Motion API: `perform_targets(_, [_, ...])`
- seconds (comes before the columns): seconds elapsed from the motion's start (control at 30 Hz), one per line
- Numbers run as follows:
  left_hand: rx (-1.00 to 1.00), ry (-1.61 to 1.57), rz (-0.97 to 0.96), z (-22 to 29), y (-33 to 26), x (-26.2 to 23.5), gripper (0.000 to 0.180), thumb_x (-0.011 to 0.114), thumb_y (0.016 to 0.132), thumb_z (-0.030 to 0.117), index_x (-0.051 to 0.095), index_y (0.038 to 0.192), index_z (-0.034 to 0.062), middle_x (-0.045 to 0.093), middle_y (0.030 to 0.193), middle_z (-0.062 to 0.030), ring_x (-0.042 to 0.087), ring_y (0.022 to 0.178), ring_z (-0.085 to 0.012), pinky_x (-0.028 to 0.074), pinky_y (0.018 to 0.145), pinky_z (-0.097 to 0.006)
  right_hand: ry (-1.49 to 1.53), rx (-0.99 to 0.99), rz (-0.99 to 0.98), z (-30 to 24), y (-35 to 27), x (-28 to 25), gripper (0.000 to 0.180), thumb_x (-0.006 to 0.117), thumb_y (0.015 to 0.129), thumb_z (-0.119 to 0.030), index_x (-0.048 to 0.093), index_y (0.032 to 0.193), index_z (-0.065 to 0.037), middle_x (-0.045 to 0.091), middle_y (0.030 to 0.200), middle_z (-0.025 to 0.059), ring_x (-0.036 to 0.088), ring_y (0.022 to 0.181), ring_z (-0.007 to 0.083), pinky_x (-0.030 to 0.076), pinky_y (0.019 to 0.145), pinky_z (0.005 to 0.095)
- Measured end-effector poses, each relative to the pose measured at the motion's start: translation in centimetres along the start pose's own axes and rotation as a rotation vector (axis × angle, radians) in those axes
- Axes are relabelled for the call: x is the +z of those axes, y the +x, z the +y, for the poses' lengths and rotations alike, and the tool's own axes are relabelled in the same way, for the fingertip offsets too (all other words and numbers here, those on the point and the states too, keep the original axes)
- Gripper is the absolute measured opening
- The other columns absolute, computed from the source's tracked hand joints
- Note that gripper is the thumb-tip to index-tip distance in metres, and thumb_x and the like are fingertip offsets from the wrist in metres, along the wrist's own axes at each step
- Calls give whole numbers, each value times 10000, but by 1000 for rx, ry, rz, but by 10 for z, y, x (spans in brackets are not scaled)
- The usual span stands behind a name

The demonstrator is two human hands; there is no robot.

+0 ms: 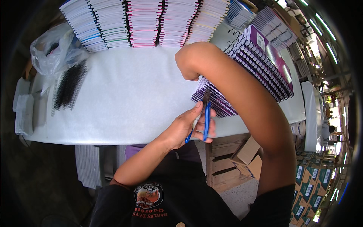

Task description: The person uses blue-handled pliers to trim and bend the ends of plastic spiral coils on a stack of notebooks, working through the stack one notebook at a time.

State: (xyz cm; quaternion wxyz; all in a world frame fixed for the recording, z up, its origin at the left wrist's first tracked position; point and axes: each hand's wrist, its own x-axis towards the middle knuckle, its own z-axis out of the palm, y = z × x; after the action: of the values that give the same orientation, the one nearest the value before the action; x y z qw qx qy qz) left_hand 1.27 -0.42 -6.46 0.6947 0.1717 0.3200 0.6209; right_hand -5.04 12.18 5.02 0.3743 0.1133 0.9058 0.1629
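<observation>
White worktable (124, 94), workshop bg. Purple notebook (217, 100) at 3 o'clock of center is pinned by right hand (188, 62), fist closed; blue pliers (206, 115) gripped in left hand (189, 126) at its coil. Finished purple stack (264, 64) at 2, unbound stacks (143, 22) at 12, so prob. midway.

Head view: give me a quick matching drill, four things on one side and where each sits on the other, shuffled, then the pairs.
Things:
1. pliers
2. loose black binding coils
3. clear plastic bag
4. purple spiral notebooks

Places:
A. far left corner of the table
B. fanned out on the table's right side, under the right hand
C. in the left hand, blue handles toward the person
D. lying flat on the table's left part, just below the bag

Pairs: 1-C, 2-D, 3-A, 4-B
</observation>
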Motion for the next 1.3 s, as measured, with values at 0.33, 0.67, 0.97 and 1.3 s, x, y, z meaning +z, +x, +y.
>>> perform_targets(0.33, [14,-294,-256,0,18,-7,575,234,983,523,500,1175,51,607,953,-130,629,939,-289,515,770,-397,-129,-12,-117,10,-12,-12,276,785,609,-111,737,868,-25,694,883,152,662,795,275,519,682,399])
perform_targets(0.67, [12,-118,-28,14,6,7,587,240,981,524,492,1197,39,602,976,-144,614,976,-313,518,787,-432,-13,34,-155,9,-21,-27,248,759,703,-90,728,946,-51,688,934,139,653,821,257,511,701,389])
perform_targets(0.97, [10,-249,-300,7,11,-10,597,237,981,525,490,1187,25,602,967,-162,621,960,-327,515,808,-461,37,14,-78,15,-21,-21,195,742,648,-25,738,842,-26,687,793,146,655,682,247,516,588,374])
perform_targets(1.3, [84,-516,-514,2,30,-17,585,224,985,509,482,1187,25,609,966,-182,625,971,-349,522,800,-466,46,-6,-92,15,-24,-25,188,734,669,-12,736,855,-37,698,836,121,653,712,243,523,611,371])
